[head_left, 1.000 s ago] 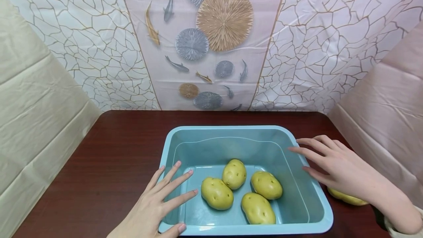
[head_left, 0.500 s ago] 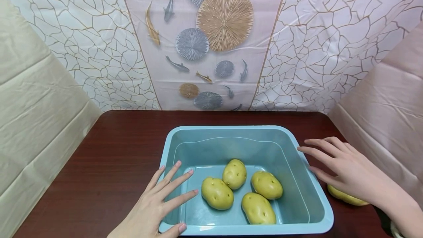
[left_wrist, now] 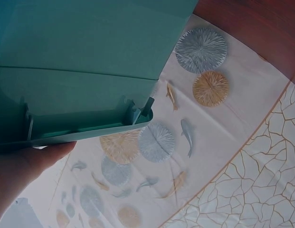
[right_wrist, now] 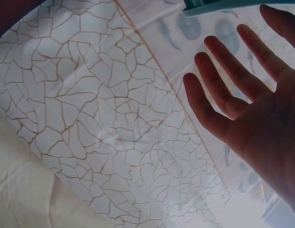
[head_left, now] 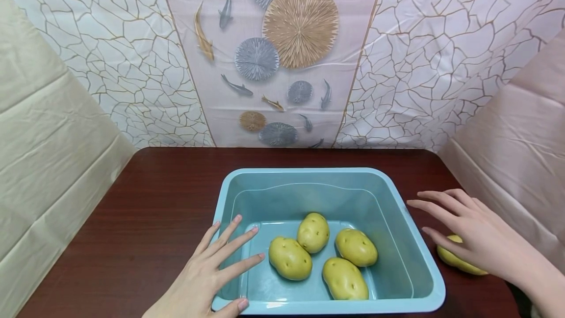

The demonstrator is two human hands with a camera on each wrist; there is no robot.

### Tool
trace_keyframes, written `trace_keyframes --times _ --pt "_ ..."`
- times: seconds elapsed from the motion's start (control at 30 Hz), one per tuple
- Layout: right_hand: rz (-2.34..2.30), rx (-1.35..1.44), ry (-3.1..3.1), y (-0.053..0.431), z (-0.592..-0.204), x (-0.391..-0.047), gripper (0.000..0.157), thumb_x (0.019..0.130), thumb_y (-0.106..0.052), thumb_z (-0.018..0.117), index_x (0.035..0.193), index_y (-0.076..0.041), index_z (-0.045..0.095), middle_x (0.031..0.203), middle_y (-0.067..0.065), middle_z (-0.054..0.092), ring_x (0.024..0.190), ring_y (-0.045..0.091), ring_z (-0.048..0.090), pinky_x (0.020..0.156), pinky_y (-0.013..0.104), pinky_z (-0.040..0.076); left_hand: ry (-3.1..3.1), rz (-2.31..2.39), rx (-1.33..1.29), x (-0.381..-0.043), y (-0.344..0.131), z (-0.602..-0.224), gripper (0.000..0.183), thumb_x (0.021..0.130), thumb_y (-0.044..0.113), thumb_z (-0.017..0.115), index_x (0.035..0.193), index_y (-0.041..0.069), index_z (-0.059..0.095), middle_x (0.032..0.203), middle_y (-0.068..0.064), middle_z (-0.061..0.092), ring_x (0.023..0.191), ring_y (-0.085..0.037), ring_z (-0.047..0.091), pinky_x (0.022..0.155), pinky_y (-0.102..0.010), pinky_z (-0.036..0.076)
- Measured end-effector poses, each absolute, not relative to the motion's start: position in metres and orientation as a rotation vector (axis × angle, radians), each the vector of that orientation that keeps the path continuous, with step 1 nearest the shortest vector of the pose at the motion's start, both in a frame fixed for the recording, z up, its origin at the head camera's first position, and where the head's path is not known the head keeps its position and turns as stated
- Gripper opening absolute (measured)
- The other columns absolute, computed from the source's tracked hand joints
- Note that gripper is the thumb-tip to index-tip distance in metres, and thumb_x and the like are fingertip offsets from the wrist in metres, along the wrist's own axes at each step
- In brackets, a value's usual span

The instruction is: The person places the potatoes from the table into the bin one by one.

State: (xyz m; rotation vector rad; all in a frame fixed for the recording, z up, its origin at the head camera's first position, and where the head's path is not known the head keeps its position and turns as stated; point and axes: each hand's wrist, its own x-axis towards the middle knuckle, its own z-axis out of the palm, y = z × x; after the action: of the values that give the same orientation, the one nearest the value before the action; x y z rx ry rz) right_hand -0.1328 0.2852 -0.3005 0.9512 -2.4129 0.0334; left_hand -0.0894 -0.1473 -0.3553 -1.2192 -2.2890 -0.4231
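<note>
A light blue plastic bin (head_left: pixel 423 278) stands on the table with several yellow-green potatoes lying on its floor, among them one potato (head_left: pixel 290 258) at left and one (head_left: pixel 313 232) at the back. My left hand (head_left: pixel 200 271) spreads its straight fingers over the bin's left side, the thumb at the front left corner. In the left wrist view the thumb lies by the bin's rim (left_wrist: pixel 95 135). To the right of the bin hovers my right hand (head_left: pixel 474 234), fingers apart and holding nothing. Partly hidden under it, another potato (head_left: pixel 454 258) lies on the table.
The dark red-brown table (head_left: pixel 145 220) extends left of the bin and behind it. A patterned cloth (head_left: pixel 282 102) hangs at the back edge. Pale cloth panels slope along the left (head_left: pixel 53 161) and right (head_left: pixel 516 161) sides.
My right hand has moved right and slightly toward me, from the bin's right rim to over the outside potato. The left hand, bin and potatoes have stayed put.
</note>
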Motion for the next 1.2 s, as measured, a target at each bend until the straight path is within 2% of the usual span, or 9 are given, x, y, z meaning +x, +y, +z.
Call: trace_keyframes --times 0.17,0.23,0.3,0.4,0.53,0.73,1.2 --pt "0.044 0.932 -2.432 0.292 -0.305 -0.131 0.054 0.09 -0.054 0.022 0.116 -0.023 0.058 0.111 -0.005 0.056 0.093 0.011 0.044 0.072 0.026 0.031 -2.275 -0.429 -1.223 -0.089 -0.147 -0.355 0.048 0.09 0.049 0.036 0.128 0.023 0.049 0.142 -0.008 0.035 0.134 -0.037 0.023 0.111 -0.04 -0.002" --pt "0.047 0.925 -2.44 0.294 -0.307 -0.13 0.051 0.09 -0.054 0.028 0.115 -0.022 0.058 0.111 -0.005 0.056 0.092 0.011 0.044 0.071 0.025 0.03 -2.269 -0.432 -1.225 -0.089 -0.147 -0.355 0.048 0.09 0.049 0.036 0.127 0.022 0.049 0.142 -0.008 0.035 0.133 -0.037 0.023 0.111 -0.04 -0.001" --pt "0.048 0.908 -2.46 0.296 -0.308 -0.129 0.043 0.088 -0.051 0.04 0.115 -0.022 0.058 0.111 -0.005 0.056 0.091 0.011 0.043 0.072 0.025 0.03 -2.266 -0.434 -1.227 -0.09 -0.147 -0.355 0.048 0.09 0.049 0.036 0.127 0.022 0.049 0.142 -0.008 0.035 0.134 -0.037 0.022 0.111 -0.04 -0.001" --pt "0.044 0.871 -2.495 0.299 -0.31 -0.125 0.041 0.076 -0.038 0.062 0.114 -0.022 0.059 0.111 -0.005 0.055 0.092 0.009 0.042 0.073 0.025 0.029 -2.266 -0.435 -1.228 -0.09 -0.147 -0.355 0.048 0.09 0.049 0.036 0.127 0.022 0.049 0.142 -0.008 0.035 0.134 -0.036 0.021 0.111 -0.04 -0.001" --pt "0.052 0.811 -2.532 0.303 -0.313 -0.12 0.054 0.062 -0.022 0.072 0.114 -0.023 0.059 0.112 -0.006 0.055 0.094 0.006 0.04 0.074 0.025 0.028 -2.271 -0.432 -1.224 -0.09 -0.147 -0.355 0.048 0.09 0.049 0.036 0.127 0.023 0.049 0.142 -0.008 0.035 0.135 -0.036 0.021 0.111 -0.04 -0.002" --pt "0.066 0.769 -2.578 0.313 -0.321 -0.116 0.06 0.06 -0.022 0.076 0.117 -0.026 0.057 0.115 -0.005 0.054 0.097 0.007 0.039 0.076 0.025 0.027 -2.273 -0.43 -1.222 -0.09 -0.147 -0.355 0.048 0.09 0.049 0.037 0.127 0.023 0.049 0.142 -0.008 0.035 0.135 -0.035 0.021 0.111 -0.04 -0.002" --pt "0.081 0.684 -2.598 0.339 -0.341 -0.11 0.063 0.056 -0.017 0.077 0.115 -0.021 0.057 0.112 0.003 0.053 0.094 0.018 0.042 0.077 0.026 0.024 -2.265 -0.443 -1.224 -0.089 -0.147 -0.355 0.048 0.09 0.048 0.036 0.127 0.022 0.049 0.142 -0.008 0.035 0.135 -0.036 0.021 0.111 -0.04 -0.001"
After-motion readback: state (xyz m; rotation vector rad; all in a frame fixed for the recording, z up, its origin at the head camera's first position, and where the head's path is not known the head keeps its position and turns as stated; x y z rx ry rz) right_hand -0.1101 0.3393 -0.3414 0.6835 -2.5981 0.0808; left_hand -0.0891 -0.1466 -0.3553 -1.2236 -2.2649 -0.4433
